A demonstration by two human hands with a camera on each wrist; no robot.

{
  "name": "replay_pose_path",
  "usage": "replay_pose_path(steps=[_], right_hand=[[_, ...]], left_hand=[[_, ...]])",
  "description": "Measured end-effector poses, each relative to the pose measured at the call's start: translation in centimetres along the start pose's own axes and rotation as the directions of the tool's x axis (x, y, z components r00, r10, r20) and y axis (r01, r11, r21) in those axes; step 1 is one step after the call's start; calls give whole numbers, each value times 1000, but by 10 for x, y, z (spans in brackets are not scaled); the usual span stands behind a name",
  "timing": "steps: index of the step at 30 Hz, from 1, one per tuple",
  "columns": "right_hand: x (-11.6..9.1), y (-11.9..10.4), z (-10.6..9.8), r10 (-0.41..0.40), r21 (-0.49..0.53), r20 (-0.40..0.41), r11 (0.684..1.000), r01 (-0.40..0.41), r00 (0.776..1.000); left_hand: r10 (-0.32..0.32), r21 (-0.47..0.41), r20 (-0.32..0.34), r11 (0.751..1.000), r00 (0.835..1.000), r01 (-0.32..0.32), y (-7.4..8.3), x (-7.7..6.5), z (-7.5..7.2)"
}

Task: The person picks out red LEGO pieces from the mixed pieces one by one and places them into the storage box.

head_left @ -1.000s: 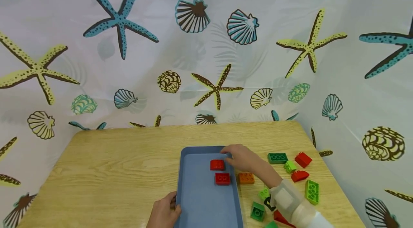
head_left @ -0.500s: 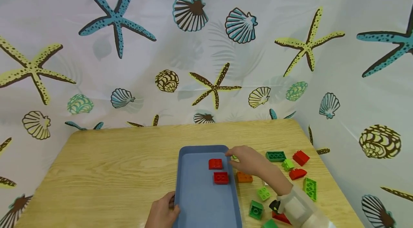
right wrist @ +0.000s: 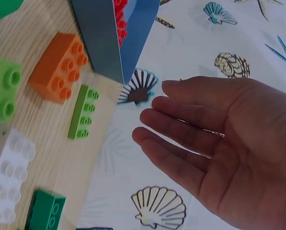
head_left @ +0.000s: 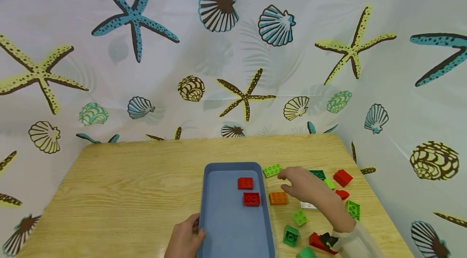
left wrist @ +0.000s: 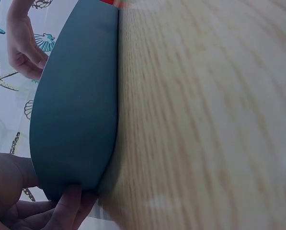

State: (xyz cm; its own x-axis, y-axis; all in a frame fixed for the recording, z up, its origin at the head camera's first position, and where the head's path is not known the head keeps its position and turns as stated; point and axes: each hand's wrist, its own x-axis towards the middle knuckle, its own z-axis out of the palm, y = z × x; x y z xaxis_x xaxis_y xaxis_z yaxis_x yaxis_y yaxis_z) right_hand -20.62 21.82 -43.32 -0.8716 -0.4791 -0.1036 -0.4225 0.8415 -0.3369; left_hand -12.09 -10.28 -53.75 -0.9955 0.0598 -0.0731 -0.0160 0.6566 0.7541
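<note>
My left hand (head_left: 184, 238) grips the left rim of a blue-grey tray (head_left: 233, 229), with the thumb at the rim. In the left wrist view its fingers (left wrist: 68, 206) press against the tray's outer wall. Two red toy bricks (head_left: 251, 199) lie in the tray's right half. My right hand (head_left: 303, 185) hovers over loose bricks right of the tray and holds nothing; the right wrist view shows its fingers loosely extended. A light green brick (head_left: 272, 170) and an orange brick (head_left: 278, 198) lie nearest it, and a white brick (head_left: 308, 205) is partly hidden under it.
More toy bricks lie on the wooden table at right: a green one (head_left: 290, 235), a red sloped one (head_left: 321, 245), a dark green one (head_left: 317, 174) and several others. A patterned curtain (head_left: 233, 59) stands behind the table and along its right side.
My right hand has moved right, away from the tray's right rim, uncovering the light green brick beside it. My left hand keeps its grip, and the two red bricks stay put.
</note>
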Motion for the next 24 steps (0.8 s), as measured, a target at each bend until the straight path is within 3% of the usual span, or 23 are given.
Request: replay_pose_path(steps=[10,24], right_hand=[[-21,25,-9,32,6,7,999,-32,999],[-45,53,-3,158,17,-17,987,-158,987]], left_hand=[[-19,-2,-2,1000,1000,19,0,-1,0],[-44,-15,41,999,998,44,0,1,-1]])
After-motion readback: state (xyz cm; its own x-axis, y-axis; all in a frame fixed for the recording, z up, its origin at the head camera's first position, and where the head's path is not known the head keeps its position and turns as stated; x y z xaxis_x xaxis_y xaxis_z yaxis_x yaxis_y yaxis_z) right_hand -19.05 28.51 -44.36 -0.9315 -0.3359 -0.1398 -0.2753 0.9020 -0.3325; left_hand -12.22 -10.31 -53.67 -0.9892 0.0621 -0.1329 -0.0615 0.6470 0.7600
